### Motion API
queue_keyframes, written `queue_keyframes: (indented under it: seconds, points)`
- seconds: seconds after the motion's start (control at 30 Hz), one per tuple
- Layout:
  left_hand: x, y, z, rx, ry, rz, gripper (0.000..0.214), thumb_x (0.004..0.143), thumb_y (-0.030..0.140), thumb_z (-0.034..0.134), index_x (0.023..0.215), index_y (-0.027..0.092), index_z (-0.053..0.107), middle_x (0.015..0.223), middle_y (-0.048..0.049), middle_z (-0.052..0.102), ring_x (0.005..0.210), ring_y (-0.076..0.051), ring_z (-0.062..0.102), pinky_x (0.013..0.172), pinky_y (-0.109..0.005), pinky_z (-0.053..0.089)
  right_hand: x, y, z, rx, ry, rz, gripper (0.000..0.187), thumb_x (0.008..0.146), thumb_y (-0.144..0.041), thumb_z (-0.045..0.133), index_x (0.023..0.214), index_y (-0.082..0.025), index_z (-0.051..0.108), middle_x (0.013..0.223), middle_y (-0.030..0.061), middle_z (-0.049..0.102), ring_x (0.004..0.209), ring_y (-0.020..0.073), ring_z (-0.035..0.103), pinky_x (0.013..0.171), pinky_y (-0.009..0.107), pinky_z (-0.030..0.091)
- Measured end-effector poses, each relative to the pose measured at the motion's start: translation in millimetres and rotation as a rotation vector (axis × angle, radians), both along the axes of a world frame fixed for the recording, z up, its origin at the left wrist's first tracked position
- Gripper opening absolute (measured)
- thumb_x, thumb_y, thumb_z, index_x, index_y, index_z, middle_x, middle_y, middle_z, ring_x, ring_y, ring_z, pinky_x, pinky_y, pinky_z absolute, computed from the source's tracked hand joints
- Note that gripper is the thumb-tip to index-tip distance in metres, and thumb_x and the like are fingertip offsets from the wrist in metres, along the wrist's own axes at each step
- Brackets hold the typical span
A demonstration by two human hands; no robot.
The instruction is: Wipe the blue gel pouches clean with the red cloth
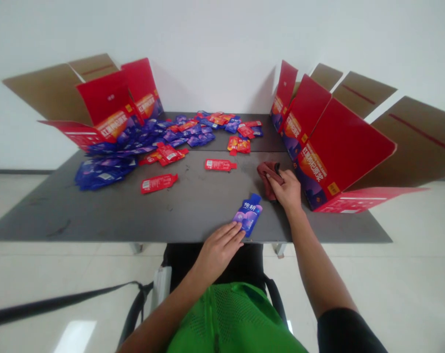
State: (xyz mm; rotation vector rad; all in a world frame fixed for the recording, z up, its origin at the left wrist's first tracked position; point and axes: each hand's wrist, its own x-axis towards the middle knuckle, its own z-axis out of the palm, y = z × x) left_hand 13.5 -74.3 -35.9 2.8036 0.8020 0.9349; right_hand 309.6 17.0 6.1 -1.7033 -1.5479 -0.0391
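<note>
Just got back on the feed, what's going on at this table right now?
A person sits at a grey table. Their left hand touches a blue-purple sachet, while their right hand grips a maroon cloth. Loose red sachets and heaps of blue sachets lie farther along, beside open red cartons.

The sachet (248,214) is glossy plastic (almost foil-like), the tabletop (108,215) matt and scuffed.

A white wall (222,34) fills the upper frame. A dark baseboard (16,171) runs along its foot at center left. A pale, glossy tile floor (391,274) occupies the lower frame, with a light reflection (75,336) at lower left. A gray table (78,215) spans mid-frame on metal legs (279,249).
</note>
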Motion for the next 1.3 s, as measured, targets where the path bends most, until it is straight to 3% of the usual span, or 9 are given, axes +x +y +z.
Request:
queue_keyframes:
  seconds: [0.17, 0.33, 0.47, 0.63, 0.73, 0.87, 0.97, 1.1, 1.3]
  points:
    - [2.7, -9.4, -6.1, -0.030, 0.021, 0.045, 0.035, 0.101, 0.019, 0.056, 0.136, 0.021, 0.062, 0.141, -0.0069, 0.064, 0.132, -0.023, 0.059, 0.107, -0.042, 0.056, -49.0, -38.8, 29.2, 0.000, -0.070, 0.165, 0.037, 0.100, -0.048, 0.052, 0.116, -0.020, 0.070, 0.091, 0.0072, 0.060, 0.087, 0.0230, 0.060, 0.078, 0.033, 0.049]
    - [4.4, -13.8, -10.2, -0.035, 0.012, 0.072, 0.033, 0.102, 0.017, 0.052, 0.133, 0.022, 0.065, 0.134, -0.0071, 0.069, 0.127, -0.025, 0.063, 0.106, -0.044, 0.055, -88.0, -62.8, 21.9, -0.243, -0.370, 0.575, 0.032, 0.101, -0.042, 0.054, 0.124, -0.025, 0.068, 0.097, 0.0062, 0.064, 0.089, 0.0199, 0.060, 0.074, 0.028, 0.046]
    - [5.9, -14.4, -10.3, -0.033, 0.011, 0.082, 0.034, 0.103, 0.018, 0.052, 0.135, 0.019, 0.063, 0.140, -0.0075, 0.065, 0.130, -0.024, 0.061, 0.105, -0.043, 0.054, -65.3, -32.8, 10.7, -0.288, -0.457, 0.465, 0.036, 0.101, -0.047, 0.055, 0.126, -0.024, 0.068, 0.094, 0.0053, 0.063, 0.086, 0.0187, 0.059, 0.073, 0.027, 0.044]
    - [8.1, -14.4, -13.2, 0.022, -0.039, 0.106, 0.029, 0.104, 0.019, 0.052, 0.130, 0.017, 0.065, 0.138, -0.0069, 0.067, 0.126, -0.024, 0.064, 0.101, -0.042, 0.053, -43.1, -17.7, 29.9, -0.216, -0.524, 0.298, 0.036, 0.102, -0.046, 0.054, 0.119, -0.019, 0.070, 0.091, 0.0072, 0.062, 0.085, 0.0200, 0.058, 0.071, 0.028, 0.042]
    - [8.5, -14.1, -15.9, 0.015, -0.051, 0.113, 0.029, 0.104, 0.020, 0.052, 0.130, 0.016, 0.065, 0.136, -0.0073, 0.068, 0.123, -0.024, 0.065, 0.101, -0.041, 0.052, -65.3, -45.2, 33.8, -0.166, -0.488, 0.386, 0.035, 0.103, -0.044, 0.051, 0.119, -0.018, 0.068, 0.091, 0.0066, 0.061, 0.083, 0.0191, 0.058, 0.070, 0.029, 0.042]
    - [7.5, -13.3, -15.4, 0.019, -0.071, 0.114, 0.025, 0.104, 0.020, 0.053, 0.123, 0.016, 0.068, 0.126, -0.0068, 0.073, 0.114, -0.024, 0.069, 0.101, -0.043, 0.052, -82.5, -63.3, 17.5, -0.222, -0.494, 0.605, 0.034, 0.103, -0.043, 0.053, 0.126, -0.022, 0.066, 0.095, 0.0048, 0.063, 0.085, 0.0178, 0.059, 0.071, 0.027, 0.043]
    - [6.9, -12.1, -12.0, -0.001, -0.053, 0.095, 0.027, 0.102, 0.018, 0.055, 0.126, 0.016, 0.067, 0.134, -0.0083, 0.069, 0.122, -0.024, 0.066, 0.101, -0.041, 0.052, -64.4, -42.5, 12.7, -0.251, -0.498, 0.462, 0.035, 0.101, -0.045, 0.057, 0.123, -0.020, 0.068, 0.093, 0.0053, 0.063, 0.083, 0.0177, 0.058, 0.070, 0.027, 0.042]
    - [6.8, -11.4, -10.1, -0.020, -0.054, 0.086, 0.027, 0.102, 0.018, 0.056, 0.127, 0.016, 0.067, 0.136, -0.0087, 0.068, 0.124, -0.024, 0.064, 0.101, -0.041, 0.051, -51.5, -30.6, 26.9, -0.196, -0.507, 0.316, 0.033, 0.101, -0.043, 0.057, 0.120, -0.019, 0.070, 0.091, 0.0065, 0.063, 0.084, 0.0191, 0.058, 0.070, 0.028, 0.042]
    - [6.3, -12.3, -12.3, -0.012, -0.057, 0.101, 0.023, 0.101, 0.018, 0.057, 0.120, 0.016, 0.070, 0.126, -0.0081, 0.073, 0.115, -0.026, 0.068, 0.100, -0.044, 0.052, -83.1, -67.4, 17.0, -0.230, -0.496, 0.573, 0.032, 0.101, -0.042, 0.057, 0.122, -0.022, 0.068, 0.096, 0.0052, 0.064, 0.087, 0.0180, 0.059, 0.070, 0.027, 0.043]
